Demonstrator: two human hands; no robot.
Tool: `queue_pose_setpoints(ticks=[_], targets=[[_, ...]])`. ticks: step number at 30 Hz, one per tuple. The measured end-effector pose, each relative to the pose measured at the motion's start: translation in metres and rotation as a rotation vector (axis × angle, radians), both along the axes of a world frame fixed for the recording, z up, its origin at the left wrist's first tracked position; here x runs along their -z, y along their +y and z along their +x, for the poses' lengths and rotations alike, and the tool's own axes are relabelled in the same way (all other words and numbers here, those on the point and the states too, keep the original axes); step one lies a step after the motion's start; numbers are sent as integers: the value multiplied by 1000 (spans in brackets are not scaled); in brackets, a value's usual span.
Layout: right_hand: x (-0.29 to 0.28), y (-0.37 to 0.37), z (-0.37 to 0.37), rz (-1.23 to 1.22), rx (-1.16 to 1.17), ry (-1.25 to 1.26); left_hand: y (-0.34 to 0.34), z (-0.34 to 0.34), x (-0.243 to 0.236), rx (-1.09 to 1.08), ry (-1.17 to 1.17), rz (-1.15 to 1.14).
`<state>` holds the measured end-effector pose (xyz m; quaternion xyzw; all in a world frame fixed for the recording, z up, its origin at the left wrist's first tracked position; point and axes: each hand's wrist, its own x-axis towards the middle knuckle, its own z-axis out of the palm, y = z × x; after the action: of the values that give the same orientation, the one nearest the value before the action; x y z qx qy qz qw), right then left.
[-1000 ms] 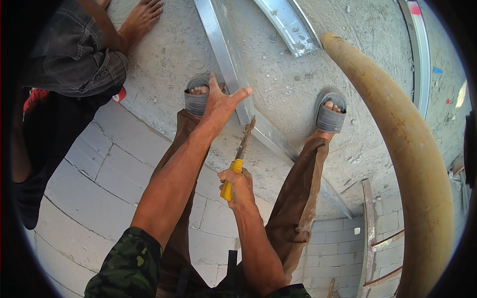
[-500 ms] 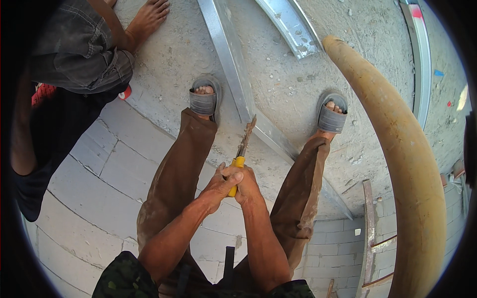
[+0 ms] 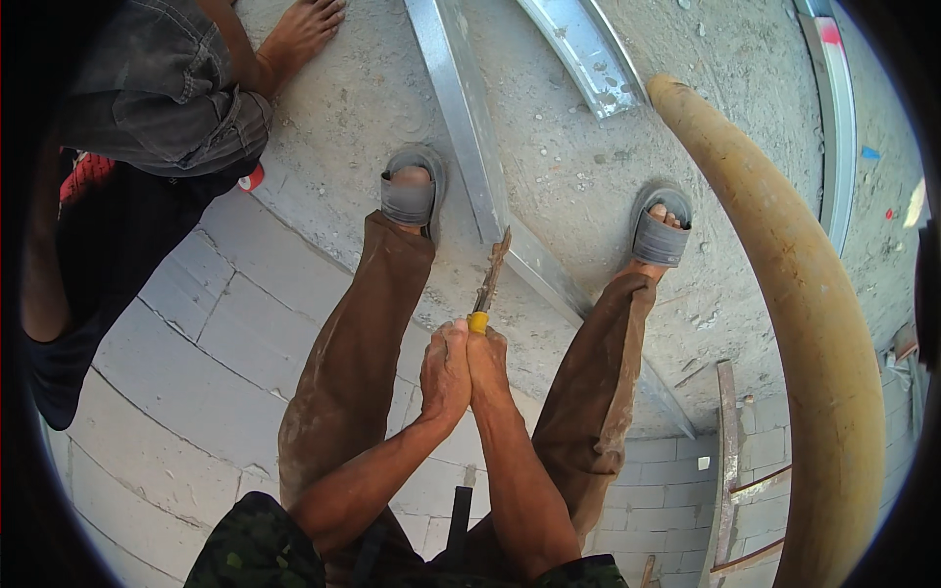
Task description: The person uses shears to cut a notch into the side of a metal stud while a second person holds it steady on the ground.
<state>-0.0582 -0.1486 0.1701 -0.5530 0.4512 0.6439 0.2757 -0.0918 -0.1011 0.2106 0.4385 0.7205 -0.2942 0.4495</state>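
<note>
My left hand (image 3: 447, 372) and my right hand (image 3: 488, 358) are closed together around the yellow handles of what look like worn tin snips (image 3: 493, 269). Most of the handles is hidden by my fingers. The narrow, rusty jaws point away from me, and their tip overlaps a silvery metal profile (image 3: 451, 98) where its near end meets another length (image 3: 549, 274) slanting to the lower right. Whether the jaws bite the metal, I cannot tell. My sandalled feet (image 3: 410, 191) stand on either side of the profile.
Another person's bare foot (image 3: 299, 39) and dark clothing (image 3: 147, 108) are close on the left. A thick yellowish pole (image 3: 784, 265) rises on the right. More metal channels (image 3: 578, 49) lie on the dusty floor. Grey block masonry (image 3: 225, 333) and a rusty metal frame (image 3: 727, 441) are below.
My hands have pressed closer together, covering more of the yellow handles. My left hand has shifted from over the right to beside it. The whole view has shifted slightly.
</note>
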Motion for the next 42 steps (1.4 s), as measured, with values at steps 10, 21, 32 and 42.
queue_pose_setpoints(ticks=[10, 21, 32, 42], targets=[[13, 12, -20, 0, -21, -113, 5, -22, 17, 121, 27, 54], [21, 16, -29, 11, 176, -105, 5, -30, 22, 80, -7, 178], [10, 20, -22, -8, 412, -2, 104, 53, 124, 72, -236, 157], [0, 15, -1, 18, 416, 122, 101, 62, 188, -138, -403, 29]])
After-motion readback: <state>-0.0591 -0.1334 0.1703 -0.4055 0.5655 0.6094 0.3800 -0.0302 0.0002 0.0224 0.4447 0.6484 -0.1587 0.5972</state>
